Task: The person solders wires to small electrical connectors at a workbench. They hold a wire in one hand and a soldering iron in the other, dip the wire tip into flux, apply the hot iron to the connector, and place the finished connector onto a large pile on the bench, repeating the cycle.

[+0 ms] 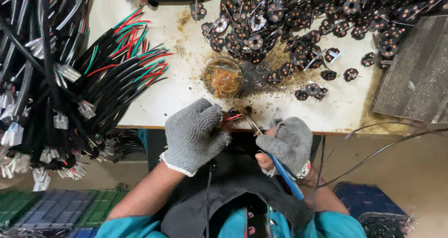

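Note:
Both my hands wear grey knit gloves at the near edge of a white worktable [154,98]. My left hand [193,133] pinches the stripped end of a black cable [208,191] whose red and dark wires [233,117] stick out toward the right. My right hand [287,142] grips a soldering iron with a blue handle [285,177]; its metal tip [253,125] points at those wire ends. A small round pot of brown flux paste [223,78] stands just beyond my hands.
A big bundle of black cables with red, green and black wire ends [116,65] lies at the left. Several small black round discs with metal pins [298,23] are heaped at the table's far right. A grey slab [415,74] sits at the right edge.

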`<state>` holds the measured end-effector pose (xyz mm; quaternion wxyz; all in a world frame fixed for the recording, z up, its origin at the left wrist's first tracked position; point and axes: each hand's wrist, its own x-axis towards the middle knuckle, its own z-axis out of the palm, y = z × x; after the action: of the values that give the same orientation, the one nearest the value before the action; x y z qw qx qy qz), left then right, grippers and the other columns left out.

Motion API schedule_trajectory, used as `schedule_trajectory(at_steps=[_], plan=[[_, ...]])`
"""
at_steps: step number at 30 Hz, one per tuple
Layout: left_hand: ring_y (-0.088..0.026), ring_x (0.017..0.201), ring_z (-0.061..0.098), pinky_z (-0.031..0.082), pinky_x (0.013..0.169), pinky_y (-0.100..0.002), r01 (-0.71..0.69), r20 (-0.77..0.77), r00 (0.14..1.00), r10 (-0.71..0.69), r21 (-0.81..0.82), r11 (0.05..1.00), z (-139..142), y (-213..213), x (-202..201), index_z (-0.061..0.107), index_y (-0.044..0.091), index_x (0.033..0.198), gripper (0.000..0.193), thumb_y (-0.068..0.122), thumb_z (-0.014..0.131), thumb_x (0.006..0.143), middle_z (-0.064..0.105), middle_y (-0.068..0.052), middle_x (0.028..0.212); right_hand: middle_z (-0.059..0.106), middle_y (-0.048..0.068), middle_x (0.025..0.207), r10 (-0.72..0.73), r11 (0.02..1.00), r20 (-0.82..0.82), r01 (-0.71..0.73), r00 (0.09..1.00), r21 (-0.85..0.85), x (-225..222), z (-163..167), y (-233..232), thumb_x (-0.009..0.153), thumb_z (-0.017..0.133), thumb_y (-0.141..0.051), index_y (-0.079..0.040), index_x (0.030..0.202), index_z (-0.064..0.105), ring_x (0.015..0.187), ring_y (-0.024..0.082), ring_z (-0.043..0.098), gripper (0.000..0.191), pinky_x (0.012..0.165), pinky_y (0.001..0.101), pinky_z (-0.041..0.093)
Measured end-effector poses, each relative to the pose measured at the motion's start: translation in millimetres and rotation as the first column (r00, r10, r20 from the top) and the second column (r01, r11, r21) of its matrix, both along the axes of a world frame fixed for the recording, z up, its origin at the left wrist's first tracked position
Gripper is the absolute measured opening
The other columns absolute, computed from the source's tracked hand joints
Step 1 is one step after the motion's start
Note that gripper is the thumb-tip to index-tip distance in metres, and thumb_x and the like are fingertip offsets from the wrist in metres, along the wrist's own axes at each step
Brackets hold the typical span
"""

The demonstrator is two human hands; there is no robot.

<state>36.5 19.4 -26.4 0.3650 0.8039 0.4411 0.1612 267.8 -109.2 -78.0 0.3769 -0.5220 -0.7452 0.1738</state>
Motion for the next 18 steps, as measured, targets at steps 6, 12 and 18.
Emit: schedule_trajectory(at_steps=[6,12,18], plan=[[-0.034,0.064,0.059,0.045,0.055,-0.046,-0.028,-0.072,0.997,0.031,0.049,0.998,-2.9,-4.6,6.0,0.063,0.013,0.080,0.021,0.023,0.080,0.076,0.056,-0.010,0.074,0.067,-0.006,0.073,0.084,0.990,0.048,-0.078,0.995,-0.114,2.5,-9.4,-8.7,0.082,0.084,-0.032,-0.025,0.097,0.079,0.063,0.022,0.062,0.017,0.058,0.0407,0.042],[-0.033,0.064,0.059,0.045,0.055,-0.046,-0.041,-0.060,0.997,0.046,0.070,0.997,-3.4,-5.4,6.6,0.063,0.013,0.080,0.019,0.022,0.079,0.079,0.055,-0.009,0.074,0.068,-0.001,0.077,0.051,0.995,0.130,-0.040,0.990,-0.091,0.6,-8.8,-10.3,0.080,0.080,-0.035,-0.022,0.101,0.079,0.066,0.026,0.062,0.025,0.060,0.0437,0.043],[-0.033,0.064,0.059,0.044,0.055,-0.047,-0.040,-0.055,0.997,0.045,0.086,0.995,-4.9,-5.6,7.3,0.063,0.013,0.080,0.020,0.024,0.079,0.077,0.055,-0.009,0.074,0.066,-0.002,0.070,0.079,0.990,0.172,-0.058,0.982,-0.127,0.3,-4.9,-5.7,0.075,0.082,-0.036,-0.025,0.097,0.081,0.057,0.025,0.059,0.024,0.052,0.0439,0.040]])
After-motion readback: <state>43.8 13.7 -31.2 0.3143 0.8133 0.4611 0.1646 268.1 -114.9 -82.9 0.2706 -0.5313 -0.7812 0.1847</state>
